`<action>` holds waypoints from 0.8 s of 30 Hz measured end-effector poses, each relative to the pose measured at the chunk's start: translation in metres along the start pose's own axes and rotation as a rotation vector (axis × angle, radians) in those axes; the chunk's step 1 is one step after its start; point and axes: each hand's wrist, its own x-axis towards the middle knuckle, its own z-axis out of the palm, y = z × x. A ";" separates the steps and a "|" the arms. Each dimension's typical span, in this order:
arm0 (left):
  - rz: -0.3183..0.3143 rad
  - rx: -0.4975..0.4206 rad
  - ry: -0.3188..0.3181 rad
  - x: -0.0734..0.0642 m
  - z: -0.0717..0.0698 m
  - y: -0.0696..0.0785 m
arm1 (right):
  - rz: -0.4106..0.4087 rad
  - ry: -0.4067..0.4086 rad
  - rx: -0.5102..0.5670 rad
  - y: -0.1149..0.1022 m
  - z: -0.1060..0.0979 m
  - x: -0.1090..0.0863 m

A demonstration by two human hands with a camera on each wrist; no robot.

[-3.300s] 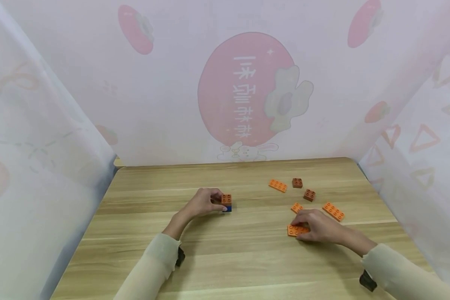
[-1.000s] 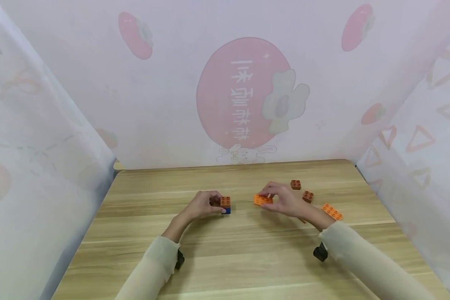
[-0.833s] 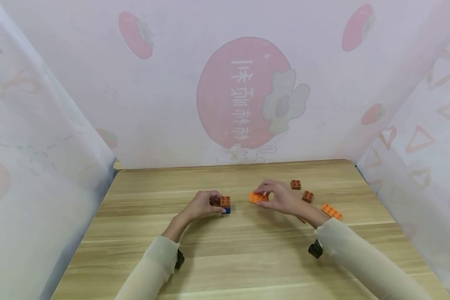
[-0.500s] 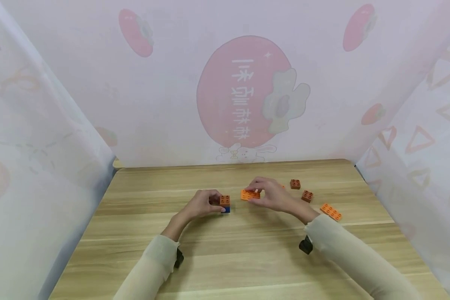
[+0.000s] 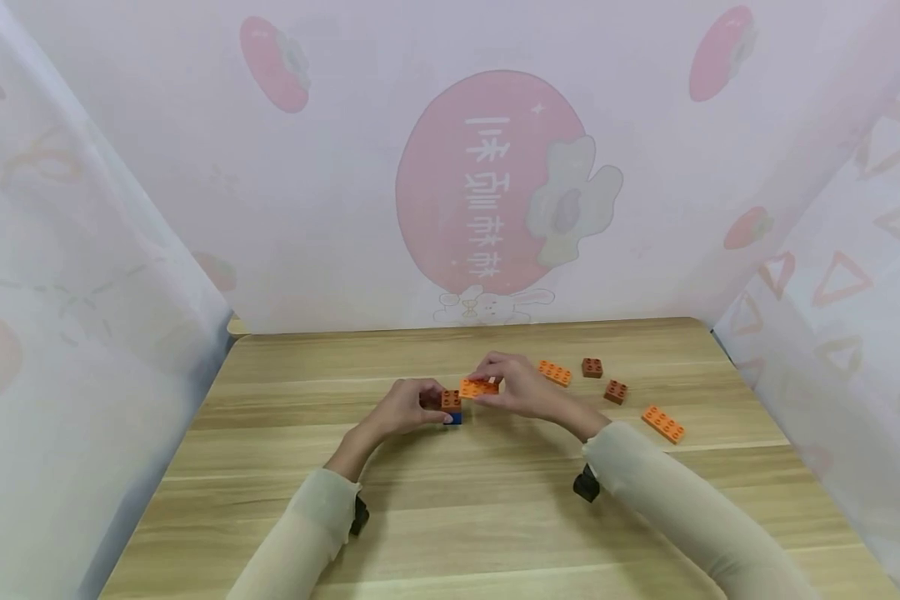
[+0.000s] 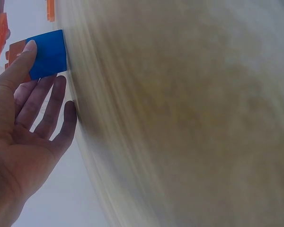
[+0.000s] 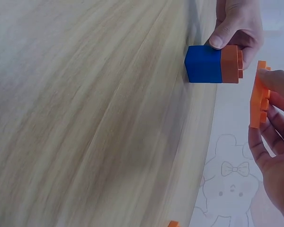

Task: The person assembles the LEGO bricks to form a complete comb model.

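In the head view a two-brick stack stands upright on the table: a blue block (image 5: 453, 418) below, a reddish-brown block (image 5: 451, 400) with studs on top. My left hand (image 5: 403, 408) grips this stack from the left, the thumb on its near side. Between thumb and fingers, my right hand (image 5: 523, 390) pinches a flat orange building brick (image 5: 474, 389), studs up. That brick is just right of the stack's top. The right wrist view shows a gap between the orange brick (image 7: 258, 97) and the studs of the brown block (image 7: 229, 66).
To the right lie two loose flat orange bricks, one farther back (image 5: 554, 372) and one nearer (image 5: 663, 424). Two brown blocks, one at the back (image 5: 592, 367) and one closer (image 5: 616, 392), lie between them. Printed cloth (image 5: 330, 208) walls off the table's back and sides.
My right hand has lifted the flat orange brick off the table at the right and carried it left and away from me to the stack. My left hand has stayed at the stack.
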 end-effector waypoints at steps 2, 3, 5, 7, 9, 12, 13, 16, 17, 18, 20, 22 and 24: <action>-0.002 -0.008 -0.002 0.000 0.000 0.000 | 0.000 -0.001 0.005 0.001 0.002 0.002; 0.001 -0.010 -0.003 0.000 0.000 0.000 | 0.000 -0.001 0.008 0.001 0.003 0.003; 0.002 -0.013 -0.006 0.001 0.000 0.000 | 0.005 -0.004 0.018 0.002 0.005 0.006; 0.001 -0.012 -0.006 0.001 0.000 0.000 | 0.009 -0.006 0.029 0.002 0.008 0.008; 0.000 -0.009 -0.007 0.000 0.000 0.000 | 0.016 -0.008 0.036 0.002 0.009 0.010; -0.005 -0.010 -0.010 0.001 0.000 0.000 | 0.020 -0.010 0.040 0.002 0.012 0.012; -0.005 -0.015 -0.012 0.000 0.000 0.001 | 0.020 -0.011 0.042 0.002 0.012 0.013; -0.010 -0.024 -0.016 0.000 0.000 0.001 | 0.015 -0.021 0.035 0.002 0.014 0.015; -0.010 -0.027 -0.015 0.000 0.000 0.001 | 0.011 -0.027 0.031 0.002 0.014 0.015; -0.010 -0.025 -0.015 0.000 0.000 0.001 | 0.005 -0.032 0.027 0.002 0.014 0.016; -0.011 -0.021 -0.014 0.000 0.000 0.001 | -0.003 -0.042 0.021 0.001 0.014 0.018; -0.008 -0.019 -0.012 0.000 0.000 0.001 | -0.010 -0.047 0.016 0.001 0.014 0.019; -0.005 -0.013 -0.010 0.000 0.000 0.001 | -0.012 -0.050 0.011 0.000 0.014 0.021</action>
